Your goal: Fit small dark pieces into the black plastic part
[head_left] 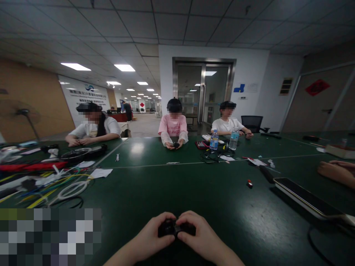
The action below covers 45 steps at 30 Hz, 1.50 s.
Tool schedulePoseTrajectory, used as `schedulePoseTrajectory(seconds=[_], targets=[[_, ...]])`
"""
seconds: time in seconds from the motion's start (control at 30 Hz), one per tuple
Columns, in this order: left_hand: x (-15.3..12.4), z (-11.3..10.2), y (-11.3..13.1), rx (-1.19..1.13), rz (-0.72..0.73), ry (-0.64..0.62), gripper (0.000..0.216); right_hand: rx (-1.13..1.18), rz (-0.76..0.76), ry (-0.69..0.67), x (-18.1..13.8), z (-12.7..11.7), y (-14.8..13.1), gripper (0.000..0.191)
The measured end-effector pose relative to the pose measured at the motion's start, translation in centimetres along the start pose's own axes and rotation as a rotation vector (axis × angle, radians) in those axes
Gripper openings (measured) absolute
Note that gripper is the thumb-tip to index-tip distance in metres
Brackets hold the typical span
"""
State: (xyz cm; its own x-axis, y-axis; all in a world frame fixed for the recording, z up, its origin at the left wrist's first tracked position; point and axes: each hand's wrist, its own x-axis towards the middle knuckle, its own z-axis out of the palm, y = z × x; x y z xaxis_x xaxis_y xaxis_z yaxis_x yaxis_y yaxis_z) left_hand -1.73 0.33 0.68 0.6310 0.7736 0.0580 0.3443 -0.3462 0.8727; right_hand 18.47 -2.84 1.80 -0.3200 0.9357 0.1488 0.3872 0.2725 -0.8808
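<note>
Just above the near edge of the green table (177,195), I hold a small black object (175,229) between both hands. Its exact kind cannot be made out, as my fingers and the dark table hide its outline. My left hand (151,234) grips it from the left, thumb low and fingers curled over the top. From the other side my right hand (201,234) pinches it the same way. The fingertips of both hands nearly meet around its middle.
A flat black device (302,197) with a cable lies at right, near another person's hands (337,171). A small red-and-black piece (249,183) sits nearer the middle. Cables (72,190) and papers (101,173) spread at left. Bottles (213,141) stand farther back, where several people sit.
</note>
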Motion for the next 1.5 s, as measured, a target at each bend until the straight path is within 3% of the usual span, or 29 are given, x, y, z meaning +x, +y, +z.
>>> schedulePoseTrajectory(seconds=[0.63, 0.9, 1.17, 1.37, 1.5], targets=[[0.1, -0.4, 0.0, -0.091, 0.007, -0.007, 0.042, 0.011, 0.021, -0.032, 0.2, 0.1, 0.4, 0.019], [0.1, 0.0, -1.2, -0.159, 0.031, -0.006, 0.046, -0.032, 0.007, -0.012, 0.2, 0.2, 0.2, 0.019], [0.0, -0.3, -0.4, -0.121, 0.042, 0.001, 0.040, -0.011, 0.036, 0.035, 0.3, -0.1, 0.2, 0.019], [0.0, -0.3, -0.2, -0.151, -0.023, -0.025, 0.038, 0.194, 0.106, 0.135, 0.7, -1.1, 0.9, 0.024], [0.0, -0.3, -0.1, -0.207, -0.012, -0.037, 0.039, 0.423, 0.139, 0.250, 0.7, -1.7, 1.4, 0.040]])
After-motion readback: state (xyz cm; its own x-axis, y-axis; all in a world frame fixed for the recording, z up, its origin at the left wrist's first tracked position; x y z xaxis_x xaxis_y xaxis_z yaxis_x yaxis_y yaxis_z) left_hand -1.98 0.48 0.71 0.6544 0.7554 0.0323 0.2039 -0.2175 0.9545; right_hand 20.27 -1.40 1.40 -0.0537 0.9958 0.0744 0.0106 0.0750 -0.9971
